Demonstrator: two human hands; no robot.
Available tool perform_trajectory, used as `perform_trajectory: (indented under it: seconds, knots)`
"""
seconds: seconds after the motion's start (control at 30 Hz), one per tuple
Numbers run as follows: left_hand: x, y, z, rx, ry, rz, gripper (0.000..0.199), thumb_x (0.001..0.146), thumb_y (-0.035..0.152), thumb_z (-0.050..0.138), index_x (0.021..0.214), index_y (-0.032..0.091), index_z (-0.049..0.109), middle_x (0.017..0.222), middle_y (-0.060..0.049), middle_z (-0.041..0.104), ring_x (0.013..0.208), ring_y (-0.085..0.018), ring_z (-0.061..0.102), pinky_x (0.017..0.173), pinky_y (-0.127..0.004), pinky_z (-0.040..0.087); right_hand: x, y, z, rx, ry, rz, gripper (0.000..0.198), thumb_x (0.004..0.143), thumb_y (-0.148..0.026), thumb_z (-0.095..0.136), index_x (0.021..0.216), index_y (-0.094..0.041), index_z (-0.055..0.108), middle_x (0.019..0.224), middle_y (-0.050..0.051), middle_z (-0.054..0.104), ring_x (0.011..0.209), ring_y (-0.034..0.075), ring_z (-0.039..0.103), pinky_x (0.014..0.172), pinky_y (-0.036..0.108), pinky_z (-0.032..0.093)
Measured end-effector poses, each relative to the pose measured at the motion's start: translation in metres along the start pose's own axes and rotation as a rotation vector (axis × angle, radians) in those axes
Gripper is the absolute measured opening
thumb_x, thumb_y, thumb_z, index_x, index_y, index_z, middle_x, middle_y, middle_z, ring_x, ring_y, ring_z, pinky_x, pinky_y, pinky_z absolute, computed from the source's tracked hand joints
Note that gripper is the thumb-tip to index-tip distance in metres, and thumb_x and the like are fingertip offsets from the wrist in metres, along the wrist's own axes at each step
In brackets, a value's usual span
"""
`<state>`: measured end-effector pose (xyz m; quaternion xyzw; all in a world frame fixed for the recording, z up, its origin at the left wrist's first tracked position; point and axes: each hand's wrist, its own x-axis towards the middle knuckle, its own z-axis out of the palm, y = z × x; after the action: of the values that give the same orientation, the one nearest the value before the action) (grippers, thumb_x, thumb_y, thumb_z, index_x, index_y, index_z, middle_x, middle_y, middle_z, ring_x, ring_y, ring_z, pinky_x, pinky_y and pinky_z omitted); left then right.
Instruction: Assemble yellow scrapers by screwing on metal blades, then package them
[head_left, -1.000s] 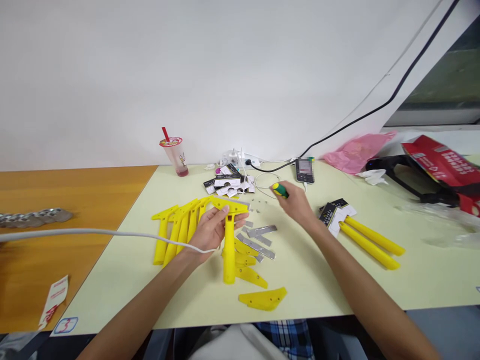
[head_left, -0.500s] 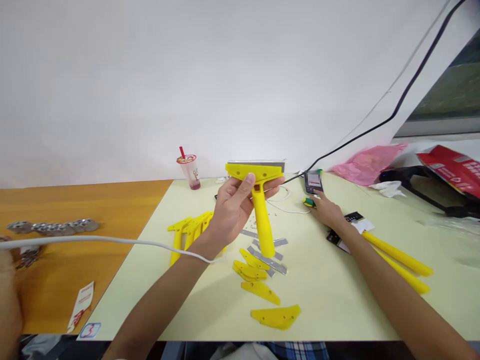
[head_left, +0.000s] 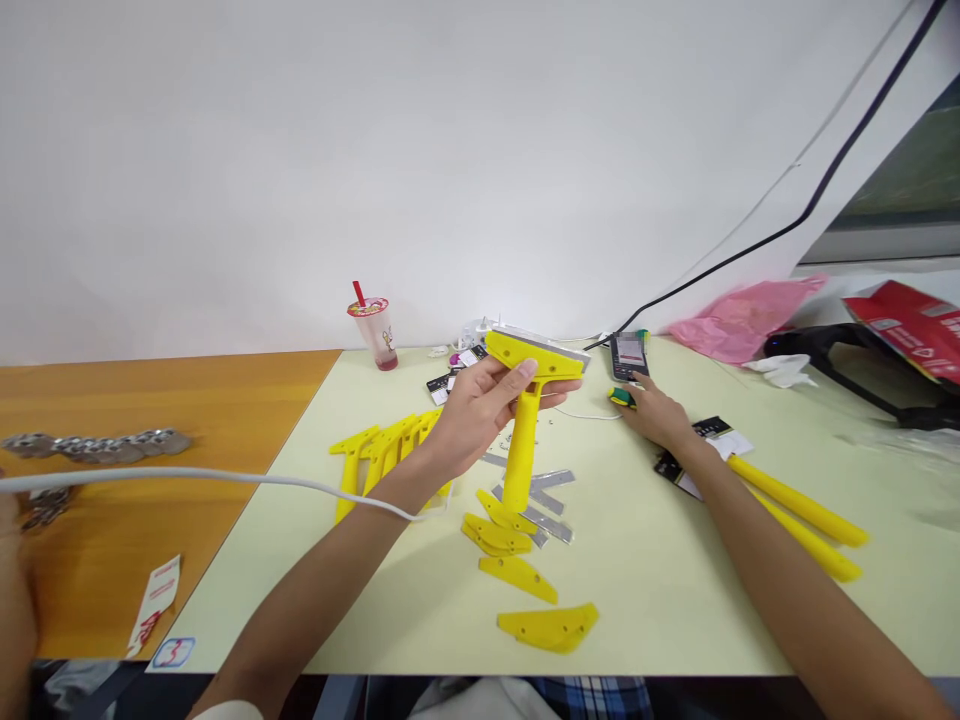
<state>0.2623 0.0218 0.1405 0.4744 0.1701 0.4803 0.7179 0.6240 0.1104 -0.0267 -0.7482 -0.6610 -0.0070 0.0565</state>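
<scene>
I watch the left hand [head_left: 487,405] pinch the scraper [head_left: 525,425] by its head, presumably keeping below the blade [head_left: 547,341]; the right hand [head_left: 658,415] grips a green handle [head_left: 622,397], apparently freeing one finger [head_left: 643,381] for the phone [head_left: 628,353] just ahead.

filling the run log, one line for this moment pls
left hand: holds scraper | right hand: holds green tool, near phone | table: loose blades

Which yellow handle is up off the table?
The T-shaped handle gripped in your left hand; the other yellow handles all lie on the table.
</scene>
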Motion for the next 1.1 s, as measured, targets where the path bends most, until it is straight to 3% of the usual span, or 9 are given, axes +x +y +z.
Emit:
perform_trajectory:
  seconds: [0.23,0.43,0.53,0.67,0.8,0.93,1.1]
  knots:
    - [0.019,-0.019,-0.028,-0.015,0.100,-0.121,0.014,0.103,0.023,0.078,0.104,0.009,0.076,0.124,-0.023,0.082,0.132,-0.037,0.076,0.124,-0.054,0.053,-0.007,0.001,-0.002,0.006,0.048,-0.021,0.049,0.109,-0.048,0.049,0.145,-0.020,0.068,0.178,0.019,0.039,0.128,0.042,0.071,0.094,0.054,0.062]
    - [0.039,-0.006,-0.063,-0.039,0.276,-0.041,0.011,0.102,0.014,0.075,0.108,0.005,0.074,0.124,-0.026,0.082,0.128,-0.034,0.078,0.122,-0.049,0.056,-0.014,-0.024,-0.021,0.243,0.246,-0.216,0.042,0.110,-0.051,0.044,0.124,-0.019,0.069,0.150,0.020,0.063,0.121,0.036,0.070,0.090,0.044,0.056]
    - [0.041,0.011,-0.072,-0.058,0.330,0.039,0.020,0.102,0.012,0.072,0.120,0.006,0.074,0.129,-0.025,0.081,0.133,-0.032,0.076,0.123,-0.047,0.055,-0.009,-0.058,-0.036,0.337,0.120,-0.310,0.046,0.109,-0.055,0.044,0.115,-0.017,0.068,0.123,0.022,0.072,0.106,0.034,0.068,0.085,0.042,0.051]
    - [0.039,0.026,-0.079,-0.072,0.355,0.082,0.028,0.103,0.010,0.067,0.130,0.007,0.073,0.133,-0.023,0.080,0.136,-0.032,0.074,0.124,-0.047,0.055,0.008,-0.101,-0.053,0.364,-0.173,-0.481,0.043,0.095,-0.064,0.068,0.100,-0.021,0.073,0.093,0.007,0.076,0.081,0.024,0.064,0.074,0.034,0.048]
    - [0.037,0.031,-0.082,-0.073,0.319,0.094,0.022,0.104,0.011,0.066,0.123,0.007,0.076,0.132,-0.023,0.080,0.139,-0.032,0.071,0.125,-0.046,0.054,0.026,-0.118,-0.060,0.335,-0.453,-0.589,0.035,0.071,-0.046,0.090,0.097,-0.024,0.082,0.093,0.003,0.081,0.080,0.023,0.069,0.070,0.031,0.051]
    - [0.035,0.032,-0.079,-0.040,0.296,0.072,0.016,0.105,0.014,0.067,0.114,0.005,0.077,0.130,-0.025,0.080,0.140,-0.033,0.071,0.125,-0.044,0.054,0.039,-0.112,-0.059,0.283,-0.486,-0.539,0.044,0.067,-0.038,0.090,0.108,-0.022,0.085,0.098,0.008,0.083,0.085,0.027,0.071,0.075,0.035,0.052]
    - [0.035,0.027,-0.070,-0.037,0.269,0.041,0.015,0.105,0.015,0.068,0.110,0.005,0.078,0.130,-0.025,0.080,0.142,-0.035,0.069,0.127,-0.047,0.052,0.045,-0.103,-0.055,0.282,-0.533,-0.523,0.038,0.071,-0.043,0.085,0.102,-0.022,0.084,0.097,0.006,0.082,0.088,0.028,0.071,0.077,0.035,0.051]
